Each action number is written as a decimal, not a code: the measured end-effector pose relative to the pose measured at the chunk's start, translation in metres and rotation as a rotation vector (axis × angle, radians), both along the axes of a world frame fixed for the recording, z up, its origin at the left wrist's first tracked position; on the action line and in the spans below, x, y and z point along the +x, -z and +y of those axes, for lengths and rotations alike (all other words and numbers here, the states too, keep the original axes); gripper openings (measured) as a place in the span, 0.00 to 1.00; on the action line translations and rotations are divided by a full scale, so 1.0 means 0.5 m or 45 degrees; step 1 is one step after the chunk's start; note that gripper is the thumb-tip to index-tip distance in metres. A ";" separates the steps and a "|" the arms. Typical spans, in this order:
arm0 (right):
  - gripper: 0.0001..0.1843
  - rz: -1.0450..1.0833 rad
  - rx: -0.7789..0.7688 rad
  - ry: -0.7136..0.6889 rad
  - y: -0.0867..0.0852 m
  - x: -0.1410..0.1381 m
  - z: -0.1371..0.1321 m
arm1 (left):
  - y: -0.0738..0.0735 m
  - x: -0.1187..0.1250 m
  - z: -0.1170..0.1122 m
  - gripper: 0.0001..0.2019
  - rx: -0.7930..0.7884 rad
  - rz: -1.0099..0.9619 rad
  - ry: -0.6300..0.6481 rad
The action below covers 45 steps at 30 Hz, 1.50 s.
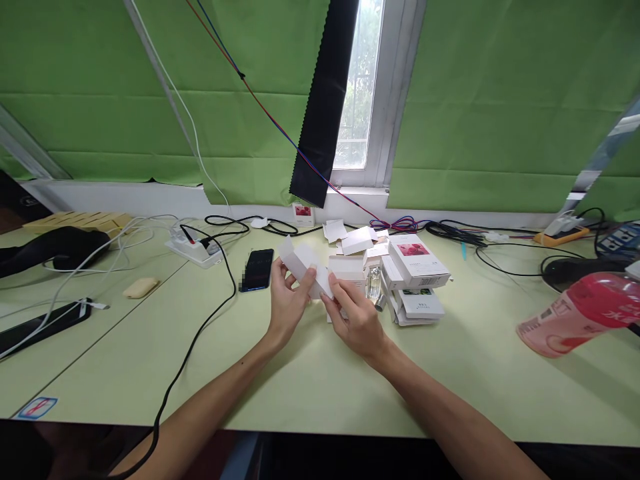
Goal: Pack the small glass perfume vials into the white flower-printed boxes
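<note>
Between both hands, above the table, is a small white cardboard box (306, 263) with a flap sticking up at its upper left end. My left hand (291, 300) grips its left side, thumb along the front face. The fingertips of my right hand (357, 317) pinch its lower right end. Just right of that hand stand a clear glass bottle (373, 281) and a small silvery cap (381, 303). Behind them lie several white cartons, some open, and a larger white box with a pink picture (417, 259) rests on a stack.
A black phone (257, 269) lies left of my hands, near a white power strip (193, 247). One black cable (210, 320) runs over the table to its front edge. At right stands a pink drink bottle (570, 317); cables line the back wall.
</note>
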State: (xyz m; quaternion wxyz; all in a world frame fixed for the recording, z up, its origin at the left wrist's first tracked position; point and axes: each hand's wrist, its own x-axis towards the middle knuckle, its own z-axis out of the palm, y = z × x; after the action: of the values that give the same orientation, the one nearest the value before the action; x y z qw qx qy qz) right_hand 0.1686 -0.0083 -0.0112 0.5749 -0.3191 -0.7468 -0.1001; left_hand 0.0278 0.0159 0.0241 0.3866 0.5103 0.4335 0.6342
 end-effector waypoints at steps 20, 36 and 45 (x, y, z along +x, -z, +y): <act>0.29 -0.066 -0.039 0.001 0.003 0.000 0.000 | -0.008 -0.023 0.016 0.46 0.099 0.187 0.015; 0.28 -0.080 -0.043 0.008 -0.001 0.001 -0.003 | -0.008 -0.029 0.022 0.32 0.207 0.290 0.005; 0.29 -0.076 -0.050 0.012 0.002 0.000 -0.001 | -0.006 -0.030 0.023 0.32 0.201 0.223 0.035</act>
State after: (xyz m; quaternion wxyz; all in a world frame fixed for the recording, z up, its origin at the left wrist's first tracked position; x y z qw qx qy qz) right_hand 0.1688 -0.0091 -0.0122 0.5454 -0.3307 -0.7639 -0.0978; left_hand 0.0130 0.0274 0.0269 0.3146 0.5984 0.4072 0.6141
